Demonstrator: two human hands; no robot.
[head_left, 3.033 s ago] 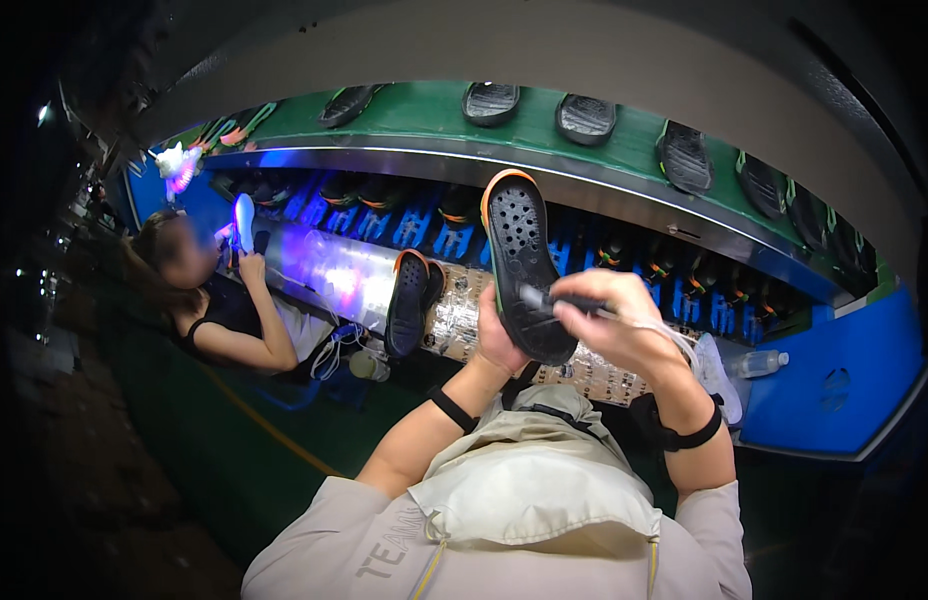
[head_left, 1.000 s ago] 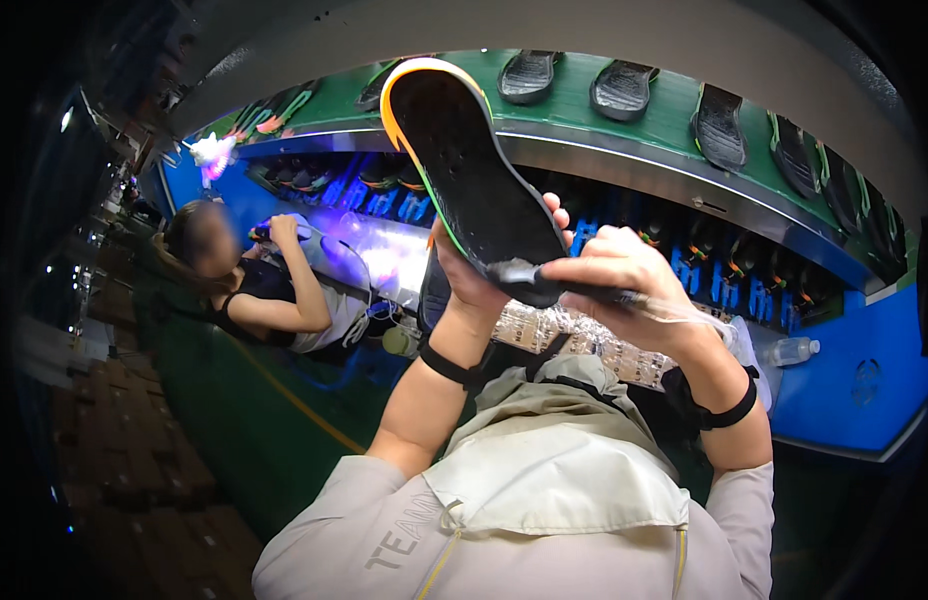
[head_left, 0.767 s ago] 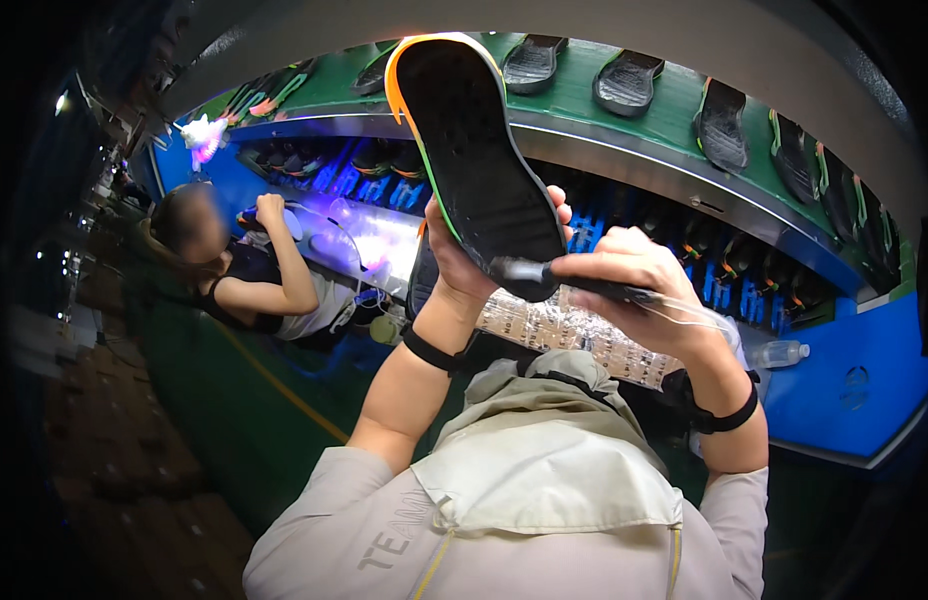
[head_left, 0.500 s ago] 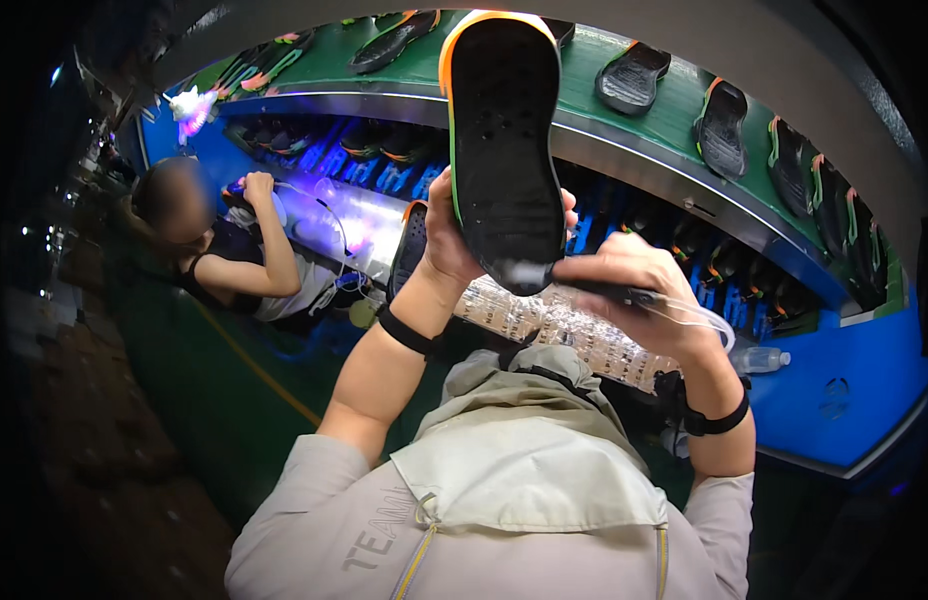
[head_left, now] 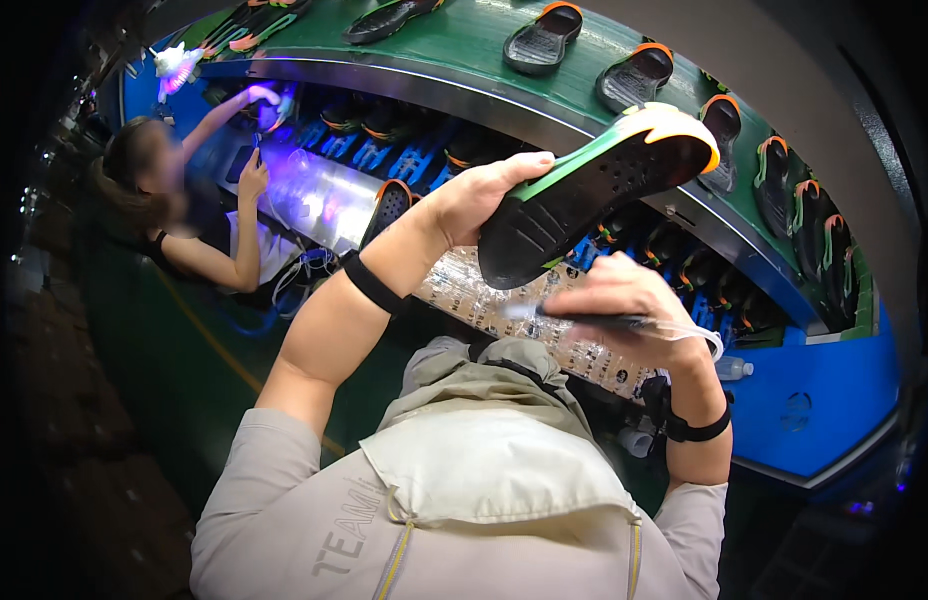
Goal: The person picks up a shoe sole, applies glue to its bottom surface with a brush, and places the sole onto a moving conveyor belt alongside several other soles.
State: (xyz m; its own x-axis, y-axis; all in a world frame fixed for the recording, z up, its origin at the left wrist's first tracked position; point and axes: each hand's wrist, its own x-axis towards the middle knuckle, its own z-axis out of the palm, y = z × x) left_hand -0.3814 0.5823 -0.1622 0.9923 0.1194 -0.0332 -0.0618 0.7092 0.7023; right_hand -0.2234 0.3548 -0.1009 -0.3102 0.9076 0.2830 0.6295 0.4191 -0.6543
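My left hand [head_left: 476,200] is closed round one side of a shoe sole [head_left: 584,205], held up tilted with one end to the upper right. Its broad black face is toward me, with small holes; a green and orange edge runs along the upper side. Lower right, my right hand [head_left: 634,305] grips a black-handled brush [head_left: 522,311] with a pale tip, blurred by motion. A clear tube [head_left: 706,338] trails from its handle past my wrist. The tip is just below the sole, apart from it.
A green conveyor belt [head_left: 464,62] carries several more soles. Under it are blue racks [head_left: 409,160] with soles. A ledge covered in printed plastic wrap [head_left: 464,285] lies before me, a lone sole [head_left: 389,208] at its left. A co-worker [head_left: 209,215] sits at left; a bottle [head_left: 734,369] stands right.
My left hand has turned the sole from upright to slanting right, showing its coloured edge. The brush has come away from the sole's lower end. The co-worker's arm has reached out toward the racks.
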